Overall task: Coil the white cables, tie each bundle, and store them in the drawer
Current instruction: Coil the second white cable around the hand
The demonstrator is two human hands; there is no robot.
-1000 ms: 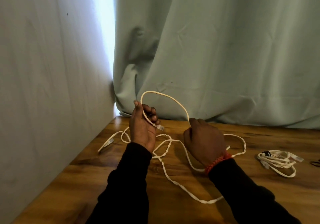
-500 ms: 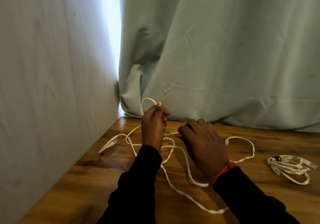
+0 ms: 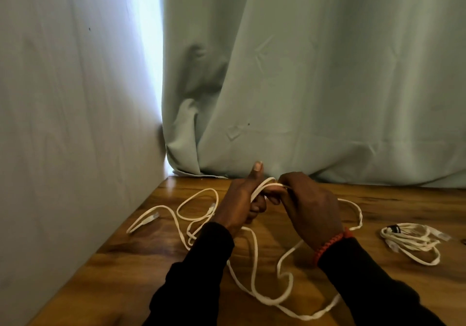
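White cable (image 3: 254, 270) trails loose across the lower centre of the wooden table (image 3: 106, 275), uncoiled slack awaiting winding. Above it, left hand (image 3: 242, 204) grips a small loop, thumb raised, apparently as the coil's anchor. Right hand (image 3: 310, 207) pinches the strand against it, seemingly feeding the next turn. Tied bundle (image 3: 413, 240) lies at right. No drawer visible. Curtain (image 3: 302, 73) hangs behind.

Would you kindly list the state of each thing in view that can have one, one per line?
Loose white cable: mostly uncoiled, sprawled on the wooden table, one stretch wrapped over the left hand's fingers.
Bundled cable: coiled, tied, lying at the right.
Left hand: holds the cable, thumb up.
Right hand: pinches the cable beside the left fingers.
Curtain: drawn, hem at the table's back edge.
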